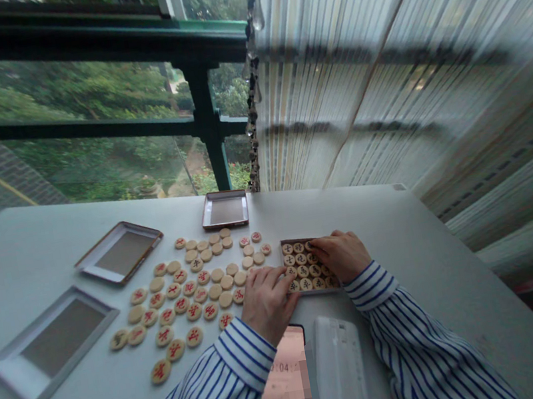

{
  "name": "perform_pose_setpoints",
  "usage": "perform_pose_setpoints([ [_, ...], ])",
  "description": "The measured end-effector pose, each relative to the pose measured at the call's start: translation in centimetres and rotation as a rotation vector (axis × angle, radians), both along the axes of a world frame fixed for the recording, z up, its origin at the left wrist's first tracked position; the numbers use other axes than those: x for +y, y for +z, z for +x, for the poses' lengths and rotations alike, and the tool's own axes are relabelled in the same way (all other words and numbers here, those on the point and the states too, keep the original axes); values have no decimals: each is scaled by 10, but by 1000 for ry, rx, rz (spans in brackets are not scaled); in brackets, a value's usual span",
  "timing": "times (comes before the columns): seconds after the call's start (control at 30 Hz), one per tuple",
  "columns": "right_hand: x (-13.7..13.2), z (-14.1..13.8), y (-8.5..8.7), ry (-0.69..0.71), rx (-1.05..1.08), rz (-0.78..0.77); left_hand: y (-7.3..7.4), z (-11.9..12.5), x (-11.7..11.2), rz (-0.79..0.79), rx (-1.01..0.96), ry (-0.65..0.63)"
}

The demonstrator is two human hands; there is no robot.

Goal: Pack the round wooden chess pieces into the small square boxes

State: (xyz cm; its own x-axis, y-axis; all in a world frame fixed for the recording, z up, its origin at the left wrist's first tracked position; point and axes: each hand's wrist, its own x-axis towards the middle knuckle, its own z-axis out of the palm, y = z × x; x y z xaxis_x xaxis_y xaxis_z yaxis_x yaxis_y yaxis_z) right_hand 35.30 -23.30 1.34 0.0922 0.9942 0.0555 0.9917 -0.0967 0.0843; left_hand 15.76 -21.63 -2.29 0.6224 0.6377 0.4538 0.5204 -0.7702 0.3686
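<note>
A shallow box [315,291] holds rows of round wooden xiangqi pieces with black characters facing up. At its left side, my left hand [268,297] curls its fingers against the edge, fingertips by the left column of pieces. My right hand [345,254] reaches over the back right part of the box. Its fingertips close on a xiangqi piece [309,246] in the back row, and the hand hides the pieces beneath it. Many loose xiangqi pieces [193,311] lie spread to the left, some with red characters up, some blank side up, a few black.
Three shallow lids or trays stand on the white table [465,303]: one at front left [54,344], one behind it [120,253], one at the back [225,209]. Near me lie a phone [286,371] and a white plastic case [341,370]. A string curtain [329,82] hangs behind.
</note>
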Motion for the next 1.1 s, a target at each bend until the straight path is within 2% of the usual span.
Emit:
perform_pose_setpoints([
  [0.47,1,0,1,-6,-30,-55,2,0,-1,-16,5,1],
  [1.1,0,-2,1,20,-33,-43,2,0,-1,-4,-9,-4],
])
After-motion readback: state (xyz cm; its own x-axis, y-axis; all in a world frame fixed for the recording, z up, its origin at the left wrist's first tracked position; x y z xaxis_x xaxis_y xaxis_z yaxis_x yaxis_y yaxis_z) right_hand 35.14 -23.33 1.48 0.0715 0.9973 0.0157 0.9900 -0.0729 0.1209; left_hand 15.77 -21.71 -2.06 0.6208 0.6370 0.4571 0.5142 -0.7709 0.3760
